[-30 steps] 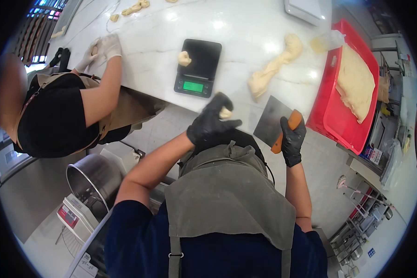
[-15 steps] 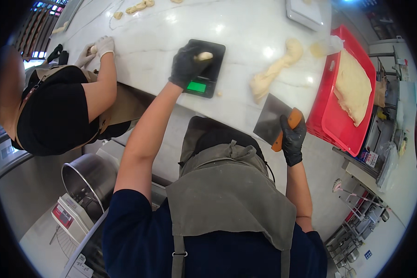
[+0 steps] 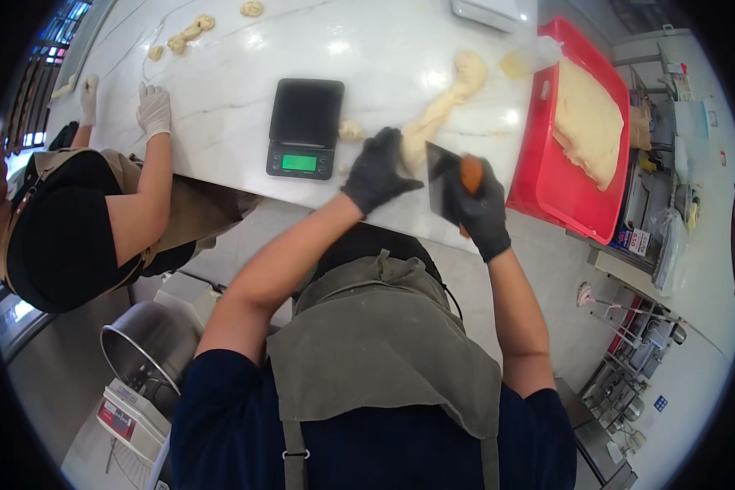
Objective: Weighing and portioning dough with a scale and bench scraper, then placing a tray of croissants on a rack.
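My black-gloved left hand [image 3: 377, 173] is at the near end of a long strip of dough [image 3: 441, 106], thumb and fingers apart. Whether it touches the dough I cannot tell. My right hand [image 3: 487, 214], also gloved in black, grips a dough scraper [image 3: 441, 173] by its orange-brown handle. Its dark, wide blade, slightly blurred, stands tilted just right of the strip's near end. Left of my hands lies a black digital scale [image 3: 306, 114] with a green-lit display. A small lump of dough [image 3: 350, 130] sits against the scale's right side.
On the right, a red tub [image 3: 537, 181] holds a big slab of dough [image 3: 590, 122]. Far left on the marble table [image 3: 229, 106], a co-worker's white-gloved hand [image 3: 153, 109] rests near several dough pieces [image 3: 192, 33]. A steel mixing bowl [image 3: 151, 339] stands at lower left.
My left hand has left the scale and moved right to the dough strip. The lump it held now lies beside the scale. The scraper has swung up to the strip's near end.
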`<state>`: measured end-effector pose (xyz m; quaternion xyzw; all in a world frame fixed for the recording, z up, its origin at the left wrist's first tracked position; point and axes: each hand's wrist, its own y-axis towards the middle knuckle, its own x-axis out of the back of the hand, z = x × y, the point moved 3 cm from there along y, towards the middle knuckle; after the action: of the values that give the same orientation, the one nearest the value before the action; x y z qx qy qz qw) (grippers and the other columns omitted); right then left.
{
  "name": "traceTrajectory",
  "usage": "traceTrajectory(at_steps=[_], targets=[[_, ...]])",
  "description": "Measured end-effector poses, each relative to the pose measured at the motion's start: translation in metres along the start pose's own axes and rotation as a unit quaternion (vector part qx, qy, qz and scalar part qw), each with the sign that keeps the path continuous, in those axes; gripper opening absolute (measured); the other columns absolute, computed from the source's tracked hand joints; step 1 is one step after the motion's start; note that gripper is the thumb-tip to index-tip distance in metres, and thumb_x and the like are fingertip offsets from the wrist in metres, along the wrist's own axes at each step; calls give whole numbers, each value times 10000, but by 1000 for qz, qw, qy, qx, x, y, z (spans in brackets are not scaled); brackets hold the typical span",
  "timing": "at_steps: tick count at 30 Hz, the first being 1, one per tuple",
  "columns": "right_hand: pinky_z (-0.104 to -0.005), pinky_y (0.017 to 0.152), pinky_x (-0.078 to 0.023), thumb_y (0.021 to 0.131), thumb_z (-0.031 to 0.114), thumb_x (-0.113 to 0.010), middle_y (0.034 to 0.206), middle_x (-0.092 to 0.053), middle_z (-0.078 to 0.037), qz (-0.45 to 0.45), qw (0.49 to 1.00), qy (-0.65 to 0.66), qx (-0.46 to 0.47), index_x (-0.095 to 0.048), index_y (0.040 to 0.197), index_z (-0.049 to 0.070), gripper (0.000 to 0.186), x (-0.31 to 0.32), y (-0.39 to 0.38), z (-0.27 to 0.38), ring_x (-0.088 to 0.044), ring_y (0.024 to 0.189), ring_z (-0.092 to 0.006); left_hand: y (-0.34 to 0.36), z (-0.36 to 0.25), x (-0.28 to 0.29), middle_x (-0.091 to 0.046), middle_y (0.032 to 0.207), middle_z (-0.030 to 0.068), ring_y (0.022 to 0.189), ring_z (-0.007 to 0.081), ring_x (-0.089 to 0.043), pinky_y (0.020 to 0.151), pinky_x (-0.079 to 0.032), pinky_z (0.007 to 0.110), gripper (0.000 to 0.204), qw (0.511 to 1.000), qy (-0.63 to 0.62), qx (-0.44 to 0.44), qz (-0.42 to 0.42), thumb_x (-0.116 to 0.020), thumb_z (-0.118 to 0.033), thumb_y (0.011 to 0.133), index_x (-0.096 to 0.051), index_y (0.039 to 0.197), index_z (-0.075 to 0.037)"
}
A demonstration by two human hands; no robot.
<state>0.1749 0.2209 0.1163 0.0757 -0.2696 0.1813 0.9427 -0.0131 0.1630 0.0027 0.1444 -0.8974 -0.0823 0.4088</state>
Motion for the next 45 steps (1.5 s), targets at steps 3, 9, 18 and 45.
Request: traceTrajectory(at_steps=[3, 9, 18, 45], targets=[[-415, 666, -518, 883, 228, -695, 851, -711, -179, 100, 977, -170, 87, -612, 1126, 39, 319, -28, 36, 9, -681, 727, -363, -4, -14, -21, -588, 1065, 177, 874, 329, -577, 712, -514, 403, 654, 991, 78, 4, -105, -768, -226, 717, -533, 1281, 7], [-425, 746, -515, 864, 254, -672, 934, -713, -152, 184, 946, -259, 59, -614, 1103, 90, 296, -75, 59, -41, -671, 826, -370, -6, 1, -13, -621, 922, 98, 761, 302, -597, 650, -500, 391, 436, 995, 73, 27, -58, -767, -214, 725, -640, 1112, -59], [-318, 801, -499, 872, 102, -725, 995, -671, -88, -10, 993, 117, -23, -606, 1204, -9, 370, -7, 44, -50, -602, 851, -185, 20, 25, 147, -672, 896, 86, 766, 279, -638, 715, -525, 342, 304, 986, 48, 87, -134, -729, -258, 815, -651, 1049, -80], [-335, 864, -479, 876, 137, -676, 1031, -656, -110, -76, 913, 299, -267, -605, 1165, -14, 333, 37, -66, -176, -607, 908, -226, -7, 136, 171, -716, 1074, 73, 681, 175, -602, 667, -508, 285, 439, 871, -274, 405, -57, -710, -138, 855, -675, 1291, -93]])
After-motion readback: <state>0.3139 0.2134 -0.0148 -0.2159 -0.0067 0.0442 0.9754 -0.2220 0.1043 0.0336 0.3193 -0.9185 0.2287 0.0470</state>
